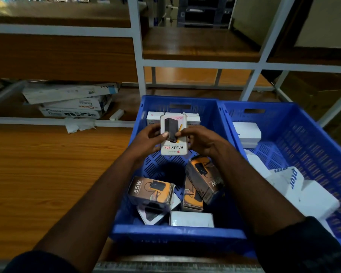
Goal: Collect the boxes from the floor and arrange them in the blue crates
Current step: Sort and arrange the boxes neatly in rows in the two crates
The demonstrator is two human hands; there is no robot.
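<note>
Holding a white box (173,143) between them, the left hand (147,139) and the right hand (202,141) each grip one long edge, fingers and thumbs curled round it, so neither hand is free. The box is upright, lifted above the far half of the left crate (177,232), just in front of a row of white boxes (155,117) that stand side by side against the far wall. Judging by that, it looks meant to join the row. Nearer the person the same crate is untidy: a 65W box (152,191) lies on top of another pack, two dark orange boxes (202,179) lean together, and a plain white pack (191,219) lies by the near rim. The right crate (313,138), touching the first along one side, holds several loose white packs (246,133) with bare crate bottom between them. Beyond, flat cartons (71,99) are stacked on a low shelf (47,120). The task seems partly done: many boxes are already in the crates and one neat row is started, while the loose ones are left to line up. The floor is not in view, so I cannot tell whether any boxes remain to collect.
</note>
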